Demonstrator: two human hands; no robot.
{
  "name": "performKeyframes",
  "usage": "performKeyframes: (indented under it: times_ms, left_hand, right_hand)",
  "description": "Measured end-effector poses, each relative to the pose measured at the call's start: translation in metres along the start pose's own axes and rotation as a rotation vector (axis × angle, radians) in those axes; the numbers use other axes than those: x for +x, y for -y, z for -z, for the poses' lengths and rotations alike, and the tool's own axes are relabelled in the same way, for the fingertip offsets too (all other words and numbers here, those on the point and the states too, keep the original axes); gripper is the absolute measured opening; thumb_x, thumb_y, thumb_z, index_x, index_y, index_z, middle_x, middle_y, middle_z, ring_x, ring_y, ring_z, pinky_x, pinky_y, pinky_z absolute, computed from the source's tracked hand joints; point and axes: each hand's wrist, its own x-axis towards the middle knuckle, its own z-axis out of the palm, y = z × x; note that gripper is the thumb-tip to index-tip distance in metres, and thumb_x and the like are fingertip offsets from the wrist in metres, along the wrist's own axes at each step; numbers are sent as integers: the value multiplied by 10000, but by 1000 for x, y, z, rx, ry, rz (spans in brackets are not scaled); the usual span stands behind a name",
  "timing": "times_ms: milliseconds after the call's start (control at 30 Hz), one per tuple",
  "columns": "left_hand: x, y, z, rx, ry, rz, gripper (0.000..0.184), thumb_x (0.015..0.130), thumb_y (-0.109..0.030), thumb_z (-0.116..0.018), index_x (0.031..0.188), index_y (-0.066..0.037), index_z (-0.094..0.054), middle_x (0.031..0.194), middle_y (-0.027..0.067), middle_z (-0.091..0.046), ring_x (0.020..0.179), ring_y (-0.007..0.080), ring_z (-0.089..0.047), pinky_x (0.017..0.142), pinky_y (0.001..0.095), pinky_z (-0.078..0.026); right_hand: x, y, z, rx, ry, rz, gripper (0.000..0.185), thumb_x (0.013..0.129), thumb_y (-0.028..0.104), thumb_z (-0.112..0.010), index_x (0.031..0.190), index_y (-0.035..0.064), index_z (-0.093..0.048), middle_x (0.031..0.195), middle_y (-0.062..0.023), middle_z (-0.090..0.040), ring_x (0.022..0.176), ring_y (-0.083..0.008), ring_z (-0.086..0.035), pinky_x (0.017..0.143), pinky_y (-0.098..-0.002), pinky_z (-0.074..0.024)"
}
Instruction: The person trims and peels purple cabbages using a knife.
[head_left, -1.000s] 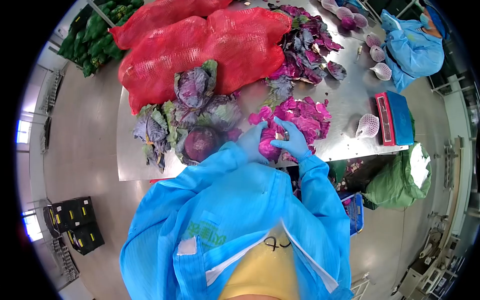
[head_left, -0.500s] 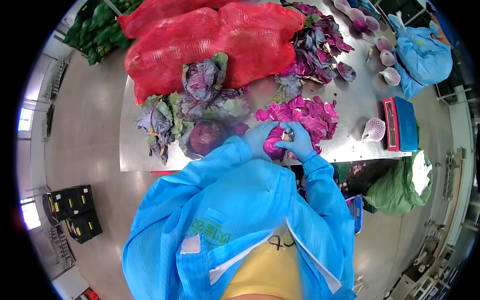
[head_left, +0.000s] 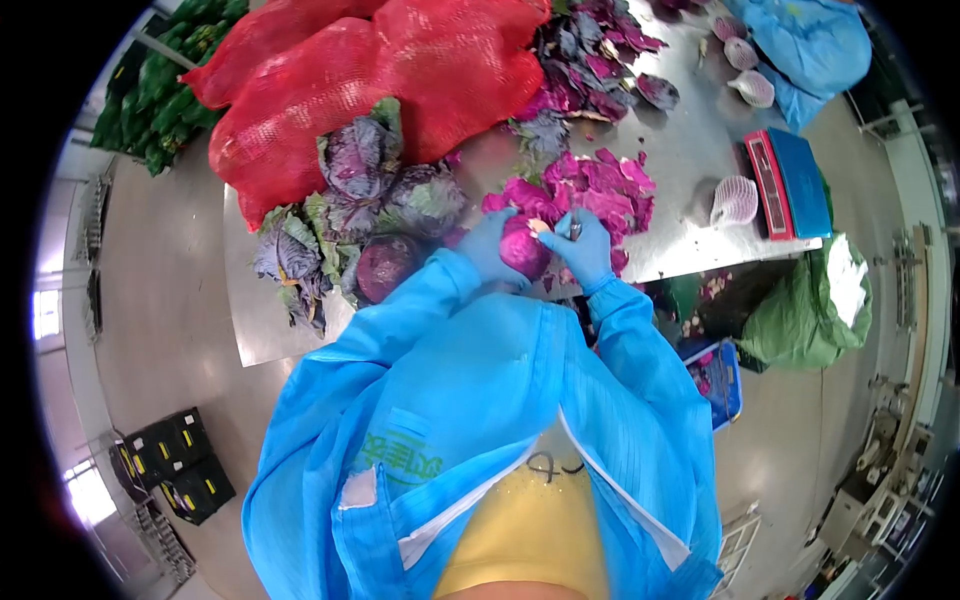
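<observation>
A peeled red cabbage (head_left: 524, 250) with a pale cut stem end is gripped from its left side by my left hand (head_left: 485, 250), in a blue glove. My right hand (head_left: 585, 252), gloved too, is closed at the stem end around what looks like a small knife (head_left: 574, 231); its blade is mostly hidden. Loose purple leaves (head_left: 605, 195) lie just beyond both hands. To the left sit unpeeled red cabbages with outer leaves (head_left: 358, 158) and a rounder, bare one (head_left: 388, 267).
Red mesh sacks (head_left: 380, 90) cover the table's far left, beside a dark leaf heap (head_left: 590, 60). White foam nets (head_left: 735, 200), a red-and-blue box (head_left: 788, 185) and a blue bag (head_left: 810, 45) are at right. Below the edge are a blue crate (head_left: 727, 385) and green sack (head_left: 810, 315).
The view has shifted and turned slightly. My hands still hold the cabbage, whose pale stem end now shows more openly, and my right hand has drawn a little away from it.
</observation>
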Motion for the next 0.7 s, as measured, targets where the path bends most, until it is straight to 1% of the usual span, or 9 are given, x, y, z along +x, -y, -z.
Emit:
performKeyframes:
  times_ms: [67,133,167,200,300,467,533,633,700]
  left_hand:
    - [-1,4,0,-16,19,2,1164,383,-413,-881,1346,-45,-340,1238,218,-477,1147,355,-483,1007,406,-373]
    - [-2,-6,4,-28,42,27,1161,383,-415,-887,1345,-53,-347,1232,206,-487,1137,345,-490,1003,401,-379]
    - [-3,-4,0,-77,23,12,1158,382,-395,-894,1344,-51,-346,1234,199,-488,1141,331,-490,1004,395,-382]
    - [-2,0,-4,-126,2,-5,1156,382,-375,-901,1342,-50,-346,1235,192,-488,1144,317,-491,1005,389,-385]
    - [2,13,-12,-282,-29,48,1139,380,-346,-908,1316,-14,-351,1227,199,-489,1152,304,-492,992,372,-400]
    - [-7,12,-2,-635,27,123,1056,426,-205,-911,1310,-25,-361,1236,128,-497,1149,259,-498,991,376,-409]
    - [-11,6,2,-1027,109,98,1019,450,-139,-896,1309,-26,-360,1242,112,-497,1146,239,-503,1000,381,-404]
    - [-13,-11,13,-1118,209,37,1023,463,-101,-884,1328,-26,-341,1258,99,-492,1161,220,-496,1009,383,-396]
    - [-15,-21,19,-1144,286,7,1054,473,-132,-892,1347,-18,-315,1271,103,-488,1172,220,-491,1011,380,-395]
  right_hand:
    - [-4,-5,0,266,-157,-46,440,638,187,-807,955,10,-559,787,-44,-561,663,-118,-530,614,-267,-454]
    - [-4,-17,8,42,-265,79,497,650,156,-788,1044,-3,-531,900,-99,-557,735,-153,-549,658,-269,-461]
    - [-3,-39,13,-328,-287,165,486,699,123,-742,1111,-2,-517,995,-143,-549,807,-221,-579,711,-311,-476]
    - [-5,-43,18,-329,-295,157,486,699,123,-742,1111,-2,-517,995,-143,-549,807,-221,-579,711,-311,-476]
    - [-17,-21,31,-347,-55,219,396,826,138,-635,1194,80,-502,1009,-165,-583,878,-298,-611,745,-365,-487]
    - [-38,28,43,-315,19,95,297,895,305,-544,1115,104,-539,771,-105,-603,739,-266,-632,648,-348,-490]
    - [-43,50,50,-327,82,56,298,911,361,-510,1063,109,-555,701,-81,-594,689,-256,-631,606,-348,-485]
    - [-45,66,52,-534,166,351,332,909,433,-465,858,112,-530,685,-79,-577,637,-278,-593,532,-394,-443]
    - [-43,76,56,-618,196,398,327,905,431,-467,851,115,-527,686,-81,-570,637,-285,-589,531,-401,-441]
